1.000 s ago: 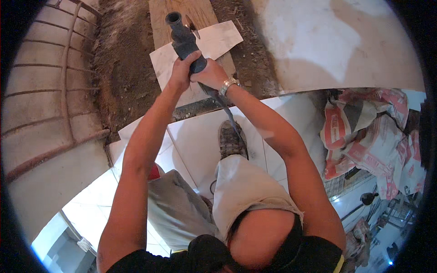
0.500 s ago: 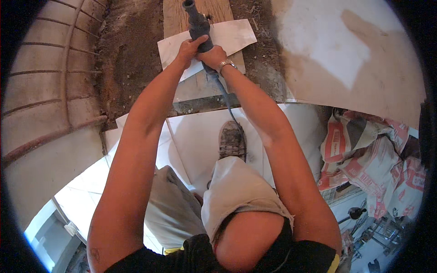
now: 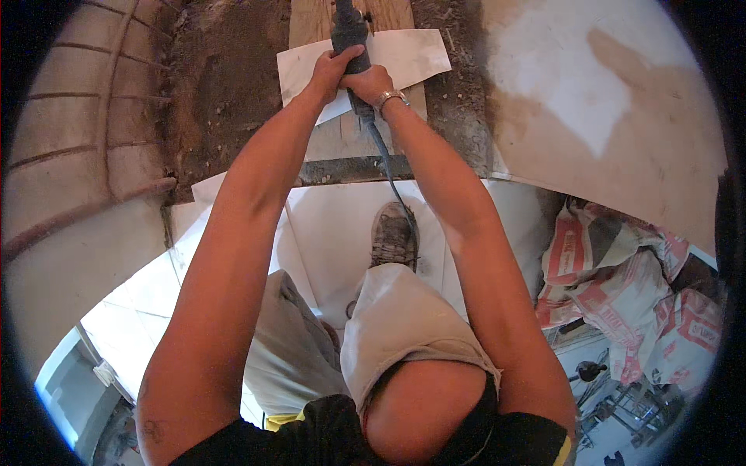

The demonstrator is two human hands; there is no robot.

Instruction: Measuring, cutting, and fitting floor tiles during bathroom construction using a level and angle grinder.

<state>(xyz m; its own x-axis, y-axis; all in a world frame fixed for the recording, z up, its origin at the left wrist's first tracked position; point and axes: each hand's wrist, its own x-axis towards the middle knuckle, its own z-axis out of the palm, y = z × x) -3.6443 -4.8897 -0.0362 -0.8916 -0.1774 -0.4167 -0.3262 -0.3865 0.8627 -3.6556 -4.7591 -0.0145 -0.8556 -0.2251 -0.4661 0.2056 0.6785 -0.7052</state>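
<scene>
A dark, dusty corded power tool (image 3: 350, 33) points away from me at the top of the view. Its front tip runs out of the picture, so its exact kind is unclear. My left hand (image 3: 334, 70) is closed round the left of its body, thumb on top. Slightly nearer, my right hand (image 3: 371, 84) wraps its rear part, a metal-banded watch on that wrist. From the tool's back end a cord (image 3: 382, 151) trails down towards my shoe (image 3: 395, 233). Under the tool lies a white angular sheet (image 3: 412, 54) on a wooden board (image 3: 404, 15).
Brown soil (image 3: 225, 85) borders the board. Left stands a wall panel with rusty bars (image 3: 105, 116); right, a large pale sheet (image 3: 606, 101). Red-and-white sacks (image 3: 598, 272) lie crumpled at lower right. White tiles (image 3: 334, 225) are under my foot.
The tool and both hands have shifted slightly up in the picture, and the tool's front has swung to the right. Both hands keep their grip. The whole view has moved a little.
</scene>
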